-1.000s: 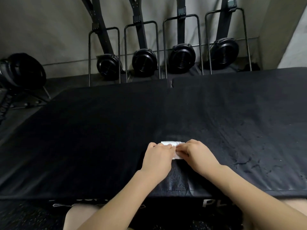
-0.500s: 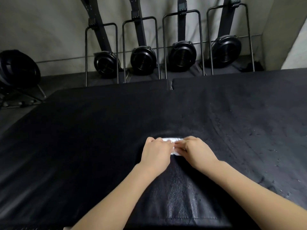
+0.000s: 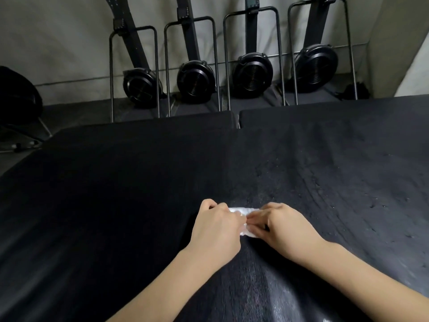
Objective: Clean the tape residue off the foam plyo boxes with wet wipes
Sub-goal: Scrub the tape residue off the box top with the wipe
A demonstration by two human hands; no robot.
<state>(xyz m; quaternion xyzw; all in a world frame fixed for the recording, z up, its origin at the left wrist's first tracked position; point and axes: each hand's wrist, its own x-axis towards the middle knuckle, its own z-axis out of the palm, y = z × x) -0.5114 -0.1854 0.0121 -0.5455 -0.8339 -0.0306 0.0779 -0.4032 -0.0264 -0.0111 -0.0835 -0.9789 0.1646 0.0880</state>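
Note:
Two black foam plyo boxes lie side by side, the left box (image 3: pixel 104 194) and the right box (image 3: pixel 348 170), with a seam between them at the far edge. A white wet wipe (image 3: pixel 241 211) is pressed flat on the top near the middle. My left hand (image 3: pixel 216 231) and my right hand (image 3: pixel 285 228) both press on it with fingers closed over it, so most of the wipe is hidden. The surface behind my hands shines wet. Specks and streaks of residue mark the right box.
Several black fan machines (image 3: pixel 253 76) stand upright in metal frames against the grey wall behind the boxes. A dark round machine (image 3: pixel 16 96) sits at the far left on the floor. A light wall corner (image 3: pixel 413 54) rises at the right.
Both hands have pushed the wipe a little farther away across the box top. The view has moved forward, so the near edge of the box has left the frame.

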